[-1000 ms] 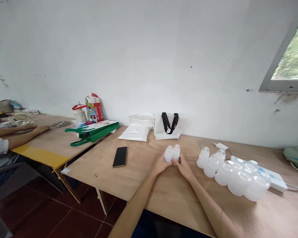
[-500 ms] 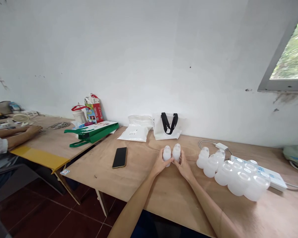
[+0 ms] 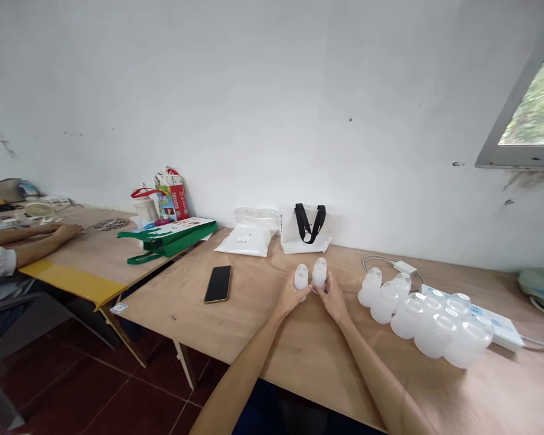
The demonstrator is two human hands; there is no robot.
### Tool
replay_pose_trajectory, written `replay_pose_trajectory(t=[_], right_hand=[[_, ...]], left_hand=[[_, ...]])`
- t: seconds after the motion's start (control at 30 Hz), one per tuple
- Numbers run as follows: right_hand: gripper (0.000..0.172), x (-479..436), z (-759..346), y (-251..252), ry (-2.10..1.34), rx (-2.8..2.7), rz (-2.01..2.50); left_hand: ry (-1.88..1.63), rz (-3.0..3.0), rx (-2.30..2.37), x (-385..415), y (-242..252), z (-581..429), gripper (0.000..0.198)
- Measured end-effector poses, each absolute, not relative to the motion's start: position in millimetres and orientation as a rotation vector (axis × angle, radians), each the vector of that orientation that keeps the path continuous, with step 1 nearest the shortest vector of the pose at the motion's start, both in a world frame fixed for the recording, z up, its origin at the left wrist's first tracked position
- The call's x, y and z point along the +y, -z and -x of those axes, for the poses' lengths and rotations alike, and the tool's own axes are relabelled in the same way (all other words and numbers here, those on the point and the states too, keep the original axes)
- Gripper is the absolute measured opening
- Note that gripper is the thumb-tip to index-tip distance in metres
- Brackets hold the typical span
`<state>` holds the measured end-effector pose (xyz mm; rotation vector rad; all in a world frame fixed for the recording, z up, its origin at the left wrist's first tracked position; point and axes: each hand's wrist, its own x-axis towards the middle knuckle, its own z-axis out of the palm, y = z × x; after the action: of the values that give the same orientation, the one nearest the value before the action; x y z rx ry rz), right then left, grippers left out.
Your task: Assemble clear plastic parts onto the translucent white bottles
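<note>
My left hand [image 3: 291,295] is wrapped around a small frosted white plastic bottle [image 3: 301,276] with a clear domed cap. A second bottle of the same kind [image 3: 320,272] stands upright in my right hand [image 3: 333,296], thumb and fingers closed about it. The two bottles are side by side with a narrow gap, over the middle of the wooden table [image 3: 254,314]. Whether their bases touch the tabletop I cannot tell. To the right, several more such bottles [image 3: 408,314] stand in a close group.
Behind the bottle group lies a white power strip [image 3: 503,332] with a charger [image 3: 405,267]. A phone [image 3: 218,284] lies at left. Near the wall are a white plastic package [image 3: 245,240], a white bag [image 3: 306,235] and a green bag [image 3: 181,240]. A person's arm [image 3: 40,244] rests on the neighbouring table.
The two bottles have moved slightly apart, and my thumbs no longer cross so closely. The view has shifted a little. Both hands keep their hold.
</note>
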<state>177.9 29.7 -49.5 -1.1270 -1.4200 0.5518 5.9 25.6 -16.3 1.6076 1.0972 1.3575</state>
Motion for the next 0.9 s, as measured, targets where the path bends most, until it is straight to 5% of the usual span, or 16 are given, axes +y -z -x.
replay_pose_trajectory(t=[0.53, 0.9], right_hand=[[0.081, 21.9, -178.9, 38.1, -0.203, -1.040, 1.302], [0.053, -15.8, -152.0, 11.6, -0.034, -1.198, 1.184]], left_hand=[[-1.309, -1.540, 1.066, 29.5, 22.0, -6.0, 0.043], [-1.293, -1.539, 1.080, 23.0, 14.7, -4.8, 0.053]])
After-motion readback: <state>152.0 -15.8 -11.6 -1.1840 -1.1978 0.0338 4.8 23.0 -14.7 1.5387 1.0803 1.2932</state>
